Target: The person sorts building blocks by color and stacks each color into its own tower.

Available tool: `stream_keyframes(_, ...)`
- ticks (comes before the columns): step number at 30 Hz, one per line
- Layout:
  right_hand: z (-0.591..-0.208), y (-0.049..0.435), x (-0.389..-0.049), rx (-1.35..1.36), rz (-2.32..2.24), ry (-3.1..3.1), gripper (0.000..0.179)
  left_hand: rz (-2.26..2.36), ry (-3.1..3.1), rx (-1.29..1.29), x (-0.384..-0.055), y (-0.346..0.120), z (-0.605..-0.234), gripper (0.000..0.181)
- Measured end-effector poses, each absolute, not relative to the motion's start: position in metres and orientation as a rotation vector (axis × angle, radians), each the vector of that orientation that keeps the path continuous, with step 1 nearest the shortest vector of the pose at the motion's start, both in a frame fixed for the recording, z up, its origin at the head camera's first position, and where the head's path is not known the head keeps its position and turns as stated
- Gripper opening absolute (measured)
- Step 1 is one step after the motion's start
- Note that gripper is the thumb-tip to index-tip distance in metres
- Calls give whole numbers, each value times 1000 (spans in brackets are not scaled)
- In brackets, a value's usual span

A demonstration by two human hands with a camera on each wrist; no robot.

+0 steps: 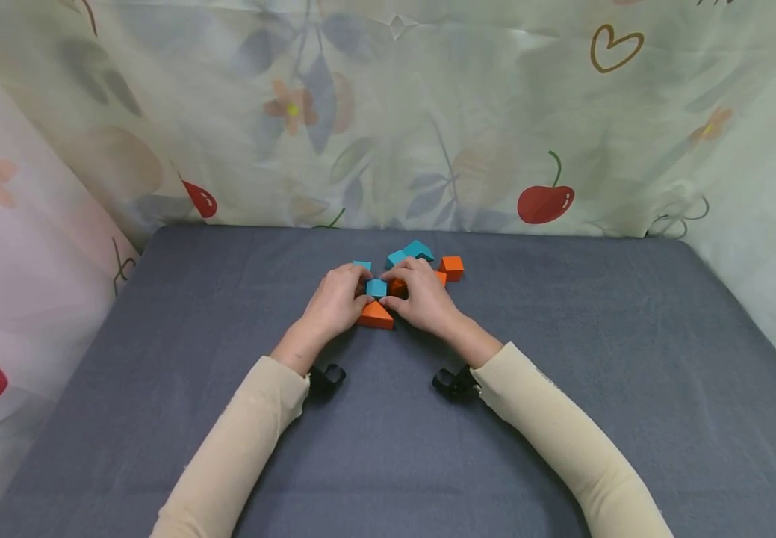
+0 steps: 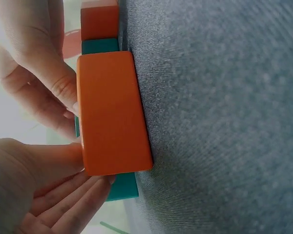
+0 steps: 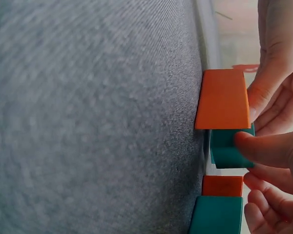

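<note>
In the head view a small teal block (image 1: 376, 288) lies between the fingertips of my two hands. My left hand (image 1: 334, 299) pinches at its left side, thumb toward me and fingers behind. The right hand (image 1: 421, 294) pinches at the opposite side; the right wrist view shows its thumb (image 3: 263, 147) pressed on the teal face (image 3: 229, 153). An orange triangular block (image 1: 376, 317) stands just in front, its broad orange face (image 2: 112, 114) covering part of the teal in the left wrist view. Another orange block (image 1: 397, 288) is partly hidden under the right fingers.
Behind the right hand are two teal blocks (image 1: 417, 250), with an orange cube (image 1: 451, 267) to their right. One more teal piece (image 1: 362, 264) shows past the left fingers. A dark grey cloth (image 1: 388, 448) covers the table, and a printed curtain (image 1: 394, 112) hangs behind.
</note>
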State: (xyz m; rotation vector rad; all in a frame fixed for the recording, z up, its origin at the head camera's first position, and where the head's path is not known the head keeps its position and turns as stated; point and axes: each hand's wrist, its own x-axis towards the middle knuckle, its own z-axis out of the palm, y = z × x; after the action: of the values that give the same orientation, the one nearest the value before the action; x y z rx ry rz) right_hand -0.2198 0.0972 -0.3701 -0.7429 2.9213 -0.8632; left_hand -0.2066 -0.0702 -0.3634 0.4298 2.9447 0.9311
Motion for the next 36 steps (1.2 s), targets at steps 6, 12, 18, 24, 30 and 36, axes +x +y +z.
stream_keyframes(6,-369,98,-220,-695,-1031,2866,37,1111,2892,362,-206,-74,-360,32)
stream_keyframes(12,-368,99,-219,-632,-1161,2793,38,1289,2816,303,-204,-79,-361,34)
stream_keyframes(18,-365,97,-216,-616,-1331,2692,39,1475,2745,258,-200,-87,-361,36)
stream_keyframes(24,-362,93,-212,-641,-1475,2615,39,1579,2725,263,-193,-96,-359,39)
stream_keyframes(30,-360,87,-204,-624,-1534,2544,40,1574,2700,239,-185,-106,-356,37)
stream_keyframes(36,-360,79,-194,-665,-1572,2502,38,1575,2656,214,-174,-118,-354,36)
